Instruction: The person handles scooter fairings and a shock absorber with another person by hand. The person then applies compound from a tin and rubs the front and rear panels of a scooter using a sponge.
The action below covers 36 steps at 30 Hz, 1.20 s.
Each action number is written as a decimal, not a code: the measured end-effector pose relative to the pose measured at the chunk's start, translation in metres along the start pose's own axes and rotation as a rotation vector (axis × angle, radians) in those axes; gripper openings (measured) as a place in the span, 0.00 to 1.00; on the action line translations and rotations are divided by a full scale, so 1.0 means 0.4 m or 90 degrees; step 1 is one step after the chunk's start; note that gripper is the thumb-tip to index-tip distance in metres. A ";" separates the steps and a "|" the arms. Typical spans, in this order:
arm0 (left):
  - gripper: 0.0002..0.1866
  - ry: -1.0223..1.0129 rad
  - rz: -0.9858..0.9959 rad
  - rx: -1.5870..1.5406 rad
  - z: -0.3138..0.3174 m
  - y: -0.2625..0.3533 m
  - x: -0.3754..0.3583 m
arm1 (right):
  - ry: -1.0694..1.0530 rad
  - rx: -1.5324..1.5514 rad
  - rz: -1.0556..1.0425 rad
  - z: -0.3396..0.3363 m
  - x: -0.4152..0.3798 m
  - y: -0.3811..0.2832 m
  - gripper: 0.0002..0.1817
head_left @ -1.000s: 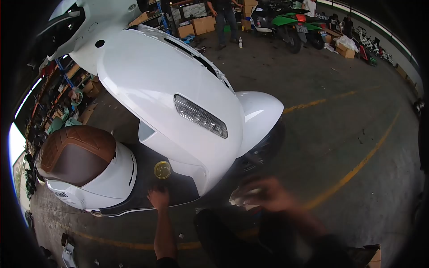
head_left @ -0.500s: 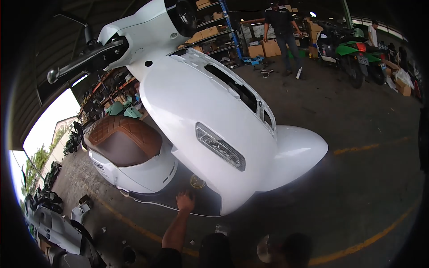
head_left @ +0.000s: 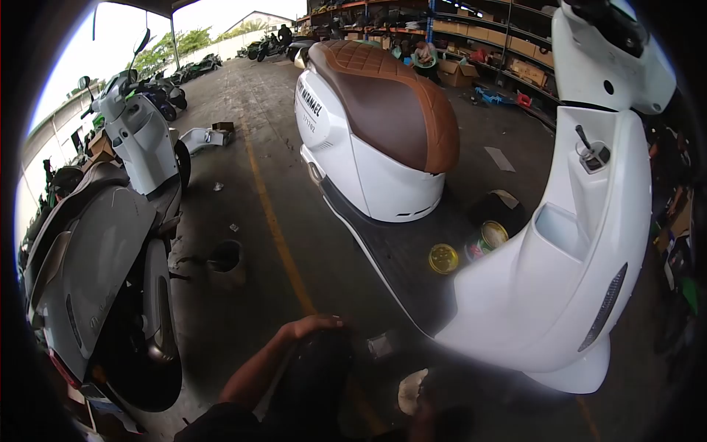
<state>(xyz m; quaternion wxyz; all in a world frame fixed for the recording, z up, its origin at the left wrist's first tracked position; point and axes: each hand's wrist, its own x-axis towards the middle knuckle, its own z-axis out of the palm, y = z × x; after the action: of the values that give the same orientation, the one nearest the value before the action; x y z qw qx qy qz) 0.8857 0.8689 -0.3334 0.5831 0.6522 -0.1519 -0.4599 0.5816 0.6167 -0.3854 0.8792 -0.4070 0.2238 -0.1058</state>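
Note:
My left hand [head_left: 317, 325] rests over my dark-clothed knee, fingers laid across it, holding nothing. Low in the view, my right hand [head_left: 422, 417] is dim and partly hidden in shadow, against a pale cloth [head_left: 411, 391] that it appears to grip. Beyond both hands stands a white scooter [head_left: 515, 309] with a brown quilted seat [head_left: 390, 96]. On its dark footboard [head_left: 401, 258] lies a round yellow lid or dish [head_left: 443, 258]. An open round tin [head_left: 493, 234] is beside it.
A grey scooter [head_left: 96, 280] fills the left side, with another white scooter [head_left: 140, 147] behind it. A small clear packet [head_left: 380, 345] lies on the floor near my knee. Shelves with boxes [head_left: 471, 28] line the back, where a person [head_left: 424, 57] is low down.
The view has swung to the left, bringing the seat and footboard into fuller sight. My left hand has left the footboard area and now rests on my knee. The pale cloth remains low in view.

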 end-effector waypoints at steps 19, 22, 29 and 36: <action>0.28 0.122 -0.370 -0.132 -0.413 0.089 -0.692 | 0.035 -0.071 0.198 1.149 0.502 -0.344 0.28; 0.24 0.369 -0.319 -0.056 -0.642 0.404 -0.543 | 0.101 -0.134 0.200 1.269 0.566 -0.419 0.29; 0.16 0.327 0.070 0.038 -1.168 1.147 0.003 | -0.058 0.025 0.143 1.642 0.931 -0.586 0.33; 0.10 0.205 0.161 0.094 -1.395 1.563 0.261 | -0.107 0.184 0.108 2.132 1.165 -0.807 0.32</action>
<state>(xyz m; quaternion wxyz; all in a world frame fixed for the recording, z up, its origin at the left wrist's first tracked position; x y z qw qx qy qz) 1.5862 0.9676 0.1279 0.6033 0.7341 -0.1709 -0.2607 1.3982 0.8066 0.2025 0.9499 -0.2636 0.1655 -0.0282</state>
